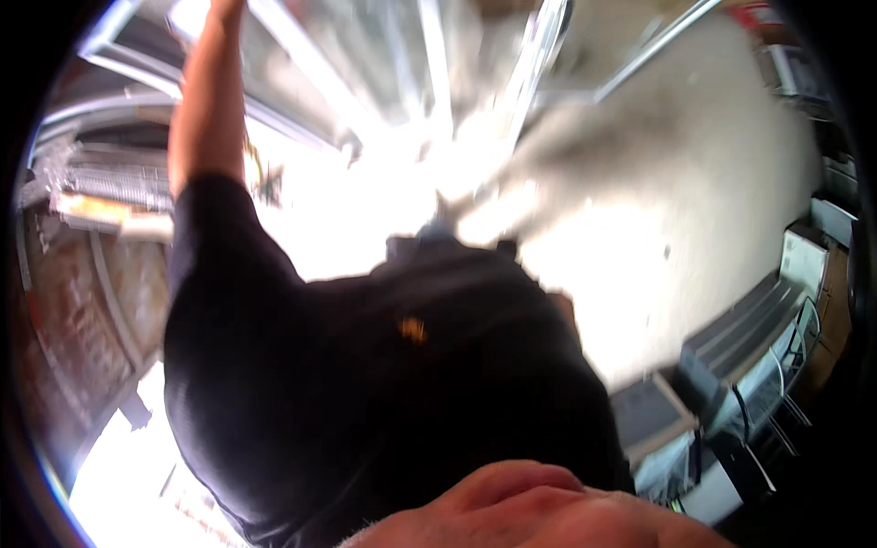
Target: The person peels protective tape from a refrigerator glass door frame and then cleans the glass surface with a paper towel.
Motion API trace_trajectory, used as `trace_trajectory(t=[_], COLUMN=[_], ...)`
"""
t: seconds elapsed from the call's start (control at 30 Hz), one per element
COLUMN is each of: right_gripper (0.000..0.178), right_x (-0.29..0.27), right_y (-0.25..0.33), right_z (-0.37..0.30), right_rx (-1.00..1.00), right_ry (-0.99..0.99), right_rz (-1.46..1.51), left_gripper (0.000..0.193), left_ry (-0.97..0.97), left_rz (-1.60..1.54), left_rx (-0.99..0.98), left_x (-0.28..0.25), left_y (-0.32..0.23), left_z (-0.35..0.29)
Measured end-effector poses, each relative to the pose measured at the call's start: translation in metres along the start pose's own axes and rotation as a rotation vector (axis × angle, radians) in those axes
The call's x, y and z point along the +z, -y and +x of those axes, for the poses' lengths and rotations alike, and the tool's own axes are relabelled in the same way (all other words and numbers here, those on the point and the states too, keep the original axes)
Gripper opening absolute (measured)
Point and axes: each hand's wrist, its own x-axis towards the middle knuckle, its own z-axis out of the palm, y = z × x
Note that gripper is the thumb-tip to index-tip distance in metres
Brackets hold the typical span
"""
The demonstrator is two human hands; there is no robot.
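My left arm [208, 110] stretches forward and up to the top edge, where the hand is cut off from view. Pale metal bars [306, 59] run close beside that forearm, and whether the hand touches them cannot be seen. At the right side of my dark shirt only a small patch of skin [564, 310] shows. It belongs to my right arm or hand, and its fingers are hidden behind my body.
More metal bars [658, 47] slant across the top, blurred. Sunlit pale floor [676, 210] spreads ahead and to the right. Grey panels [744, 329] and boxy items stand along the right rim. Stacked ribbed material [119, 178] lies at the left, above a brownish surface [82, 292].
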Motion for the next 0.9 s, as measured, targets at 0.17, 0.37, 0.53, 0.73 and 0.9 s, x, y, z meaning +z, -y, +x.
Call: trace_trajectory(t=[0.17,0.37,0.53,0.73,0.9], right_gripper=[0.012,0.016,0.016,0.016,0.018], right_x=[-0.032,-0.046,-0.029,0.002,0.031], right_y=[0.085,0.105,0.072,0.086,0.089], right_z=[-0.011,-0.007,0.010,-0.025,-0.058], right_rx=[0.257,0.108,-0.034,0.386,0.437], right_ry=[-0.106,-0.207,-0.216,-0.293,-0.229], right_rz=[0.537,0.429,0.251,0.696,0.685], left_gripper=[0.048,0.055,0.060,0.077,0.087], left_ry=[-0.026,0.409,0.355,0.620,0.692], left_rz=[0.054,0.078,0.131,0.132,0.081], left_rx=[-0.026,0.014,0.102,0.028,-0.107], left_x=[-0.018,0.024,0.034,0.046,0.086], left_y=[0.005,0.009,0.026,0.022,0.055], left_z=[0.007,0.022,0.024,0.045,0.057])
